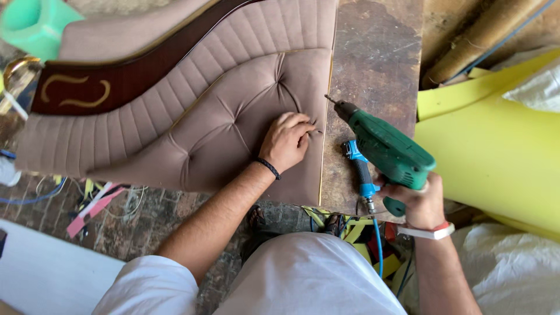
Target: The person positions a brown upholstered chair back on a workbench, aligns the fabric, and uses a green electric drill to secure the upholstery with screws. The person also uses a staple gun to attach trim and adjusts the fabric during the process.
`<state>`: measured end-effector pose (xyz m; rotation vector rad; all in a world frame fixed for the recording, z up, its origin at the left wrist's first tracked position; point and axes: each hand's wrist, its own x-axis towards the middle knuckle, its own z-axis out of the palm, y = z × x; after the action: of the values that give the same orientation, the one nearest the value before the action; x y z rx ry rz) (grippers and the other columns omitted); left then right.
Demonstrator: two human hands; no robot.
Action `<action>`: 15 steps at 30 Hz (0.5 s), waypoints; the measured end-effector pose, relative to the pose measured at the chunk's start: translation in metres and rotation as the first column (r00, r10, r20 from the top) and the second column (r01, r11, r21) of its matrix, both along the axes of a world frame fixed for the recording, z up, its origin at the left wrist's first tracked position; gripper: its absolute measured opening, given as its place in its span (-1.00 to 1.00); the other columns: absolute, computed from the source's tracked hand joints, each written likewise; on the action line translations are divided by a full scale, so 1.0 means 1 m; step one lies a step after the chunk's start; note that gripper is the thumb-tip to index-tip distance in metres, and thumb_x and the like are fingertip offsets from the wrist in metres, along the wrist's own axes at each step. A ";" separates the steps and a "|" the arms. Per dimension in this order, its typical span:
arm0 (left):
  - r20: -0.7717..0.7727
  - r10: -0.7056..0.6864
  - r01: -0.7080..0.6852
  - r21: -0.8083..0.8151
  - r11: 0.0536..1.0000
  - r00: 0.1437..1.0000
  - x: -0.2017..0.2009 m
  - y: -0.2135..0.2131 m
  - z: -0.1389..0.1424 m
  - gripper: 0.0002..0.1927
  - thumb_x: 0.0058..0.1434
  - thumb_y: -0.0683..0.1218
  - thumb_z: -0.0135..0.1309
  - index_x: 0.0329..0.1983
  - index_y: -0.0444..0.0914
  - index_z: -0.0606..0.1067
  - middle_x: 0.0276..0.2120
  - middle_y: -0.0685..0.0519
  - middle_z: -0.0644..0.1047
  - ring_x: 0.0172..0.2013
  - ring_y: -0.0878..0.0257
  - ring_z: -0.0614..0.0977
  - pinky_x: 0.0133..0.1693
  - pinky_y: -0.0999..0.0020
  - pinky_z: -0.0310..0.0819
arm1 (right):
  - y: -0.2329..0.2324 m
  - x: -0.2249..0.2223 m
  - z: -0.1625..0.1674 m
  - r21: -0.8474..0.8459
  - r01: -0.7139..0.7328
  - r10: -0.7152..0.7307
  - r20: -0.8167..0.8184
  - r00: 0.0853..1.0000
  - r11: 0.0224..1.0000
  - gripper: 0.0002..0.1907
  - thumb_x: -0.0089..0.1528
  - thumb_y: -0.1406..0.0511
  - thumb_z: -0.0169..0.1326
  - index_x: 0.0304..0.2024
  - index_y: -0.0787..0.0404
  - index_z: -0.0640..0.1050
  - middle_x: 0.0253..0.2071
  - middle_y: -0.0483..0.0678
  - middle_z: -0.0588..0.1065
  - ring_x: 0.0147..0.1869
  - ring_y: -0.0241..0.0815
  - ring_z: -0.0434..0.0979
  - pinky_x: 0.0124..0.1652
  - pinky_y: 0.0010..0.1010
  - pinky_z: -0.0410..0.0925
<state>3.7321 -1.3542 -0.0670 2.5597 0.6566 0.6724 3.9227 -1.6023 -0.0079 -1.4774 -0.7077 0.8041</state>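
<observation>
My left hand (287, 140) rests on a tufted mauve upholstered panel (221, 128), fingers curled and pinching the fabric near its right edge. My right hand (417, 201) grips the handle of a green electric drill (385, 149), whose bit points up-left toward the panel's edge, a short gap from my left fingers. A blue air tool (360, 172) with a blue hose lies on the worn workbench (376, 64) just left of the drill. The panel has a dark wooden trim (116, 81) with gold inlay.
Yellow foam sheets (496, 151) lie at the right beside a brown roll (490, 29). A green plastic object (35, 23) sits at top left. Below the bench there are brick flooring, loose wires and pink and yellow scraps (93, 204).
</observation>
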 end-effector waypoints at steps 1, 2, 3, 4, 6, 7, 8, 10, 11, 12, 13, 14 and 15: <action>-0.008 0.036 -0.036 0.029 0.999 0.999 -0.002 -0.002 -0.001 -0.84 0.17 -0.18 0.19 -0.20 -0.16 0.69 0.02 0.03 0.57 0.13 0.07 0.52 0.20 0.14 0.40 | 0.006 0.002 -0.002 -0.075 0.010 -0.005 0.065 0.998 0.997 -0.61 -0.08 0.51 0.20 -0.16 0.39 0.59 -0.26 0.07 0.62 -0.24 -0.10 0.66 -0.21 -0.26 0.54; -0.013 0.069 -0.068 0.057 0.996 0.998 -0.002 -0.005 -0.002 -0.88 0.19 -0.16 0.22 -0.22 -0.17 0.69 -0.07 0.03 0.59 0.05 0.07 0.55 0.13 0.14 0.46 | 0.016 0.005 -0.004 -0.149 0.028 -0.009 0.132 0.991 0.988 -0.63 -0.05 0.47 0.24 -0.16 0.38 0.60 -0.27 0.08 0.62 -0.27 -0.10 0.65 -0.22 -0.26 0.53; 0.005 0.088 -0.088 0.086 0.992 0.996 0.001 -0.007 -0.001 -0.89 0.18 -0.14 0.23 -0.23 -0.16 0.69 -0.11 0.04 0.59 0.01 0.09 0.55 0.09 0.13 0.45 | 0.029 0.009 -0.006 -0.217 0.050 -0.006 0.201 0.980 0.975 -0.66 -0.01 0.43 0.28 -0.16 0.37 0.61 -0.28 0.08 0.63 -0.29 -0.10 0.64 -0.23 -0.25 0.52; 0.021 0.107 -0.109 0.115 0.987 0.994 0.004 -0.008 -0.001 -0.89 0.17 -0.12 0.24 -0.24 -0.16 0.69 -0.16 0.05 0.60 -0.03 0.10 0.55 0.05 0.12 0.45 | 0.046 0.015 -0.007 -0.287 0.050 0.054 0.345 0.937 0.957 -0.67 0.04 0.34 0.30 -0.17 0.36 0.61 -0.30 0.11 0.63 -0.29 -0.04 0.65 -0.24 -0.22 0.51; -0.006 0.136 -0.134 0.134 0.982 0.991 0.011 -0.008 0.002 -0.89 0.17 -0.09 0.24 -0.26 -0.14 0.69 -0.23 0.07 0.62 -0.09 0.11 0.56 -0.01 0.10 0.43 | 0.089 0.025 -0.008 -0.263 -0.008 0.173 0.613 0.771 0.965 -0.55 0.07 0.20 0.34 -0.07 0.32 0.59 -0.25 0.19 0.61 -0.22 0.11 0.64 -0.17 -0.13 0.48; -0.048 0.149 -0.143 0.121 0.982 0.988 0.014 -0.008 0.003 -0.88 0.17 -0.07 0.23 -0.26 -0.13 0.70 -0.26 0.08 0.63 -0.11 0.11 0.56 -0.02 0.10 0.43 | 0.113 0.031 -0.008 -0.185 -0.097 0.203 0.735 0.646 0.978 -0.45 0.07 0.15 0.36 0.03 0.30 0.57 -0.19 0.23 0.60 -0.14 0.21 0.63 -0.10 -0.08 0.45; -0.092 0.160 -0.150 0.107 0.983 0.983 0.017 -0.007 0.004 -0.87 0.17 -0.05 0.23 -0.26 -0.12 0.70 -0.29 0.10 0.64 -0.13 0.11 0.56 -0.04 0.09 0.42 | 0.141 0.036 -0.008 -0.147 -0.182 0.224 0.805 0.550 0.972 -0.35 0.04 0.13 0.36 0.08 0.33 0.52 -0.11 0.23 0.56 -0.05 0.24 0.59 -0.07 -0.06 0.43; -0.226 0.170 -0.119 0.223 0.968 0.959 0.025 -0.003 0.004 -0.87 0.14 -0.05 0.19 -0.30 -0.12 0.70 -0.33 0.07 0.64 -0.20 0.09 0.59 -0.07 0.04 0.47 | 0.197 0.037 -0.010 -0.190 -0.281 0.292 0.873 0.391 0.941 -0.27 0.04 0.10 0.35 0.15 0.33 0.44 -0.01 0.21 0.50 0.09 0.22 0.53 0.02 -0.05 0.40; -0.292 0.178 -0.095 0.276 0.956 0.940 0.029 0.000 0.002 -0.86 0.12 -0.05 0.18 -0.33 -0.13 0.70 -0.35 0.05 0.63 -0.23 0.09 0.61 -0.08 0.02 0.49 | 0.223 0.035 -0.010 -0.260 -0.289 0.352 0.875 0.333 0.921 -0.27 0.07 0.08 0.33 0.17 0.30 0.43 0.03 0.18 0.47 0.14 0.17 0.51 0.08 -0.06 0.38; -0.322 0.175 -0.063 0.330 0.942 0.930 0.033 0.002 0.001 -0.88 0.13 -0.08 0.15 -0.36 -0.14 0.69 -0.33 0.04 0.64 -0.22 0.08 0.64 -0.11 0.06 0.53 | 0.249 0.029 -0.011 -0.272 -0.276 0.343 0.904 0.254 0.922 -0.26 0.03 0.11 0.32 0.19 0.28 0.44 0.05 0.17 0.47 0.13 0.17 0.51 0.08 -0.05 0.37; -0.353 0.173 -0.026 0.383 0.923 0.920 0.036 0.004 -0.002 -0.88 0.13 -0.12 0.13 -0.39 -0.15 0.68 -0.31 0.03 0.65 -0.22 0.08 0.66 -0.14 0.10 0.57 | 0.267 0.023 -0.011 -0.279 -0.260 0.330 0.928 0.175 0.924 -0.24 -0.01 0.14 0.31 0.21 0.26 0.45 0.06 0.15 0.47 0.12 0.18 0.51 0.09 -0.04 0.36; -0.385 0.170 0.014 0.432 0.902 0.907 0.039 0.007 -0.004 -0.87 0.13 -0.15 0.11 -0.42 -0.16 0.67 -0.28 0.02 0.65 -0.21 0.07 0.69 -0.17 0.13 0.61 | 0.278 0.018 -0.011 -0.265 -0.281 0.320 0.932 0.172 0.922 -0.21 -0.02 0.07 0.34 0.20 0.24 0.45 0.05 0.15 0.48 0.12 0.18 0.50 0.09 -0.01 0.34; -0.418 0.146 0.063 0.447 0.892 0.897 0.043 0.010 -0.007 -0.87 0.12 -0.16 0.10 -0.42 -0.17 0.66 -0.30 0.00 0.65 -0.24 0.06 0.70 -0.22 0.14 0.62 | 0.289 0.010 -0.012 -0.252 -0.300 0.311 0.935 0.171 0.920 -0.18 -0.02 0.01 0.37 0.20 0.22 0.45 0.04 0.14 0.48 0.12 0.18 0.50 0.10 0.02 0.32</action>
<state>3.7751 -1.3439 -0.0739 3.1914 0.7729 0.2625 3.9328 -1.3132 -0.0197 -1.7950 -2.0476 -0.0047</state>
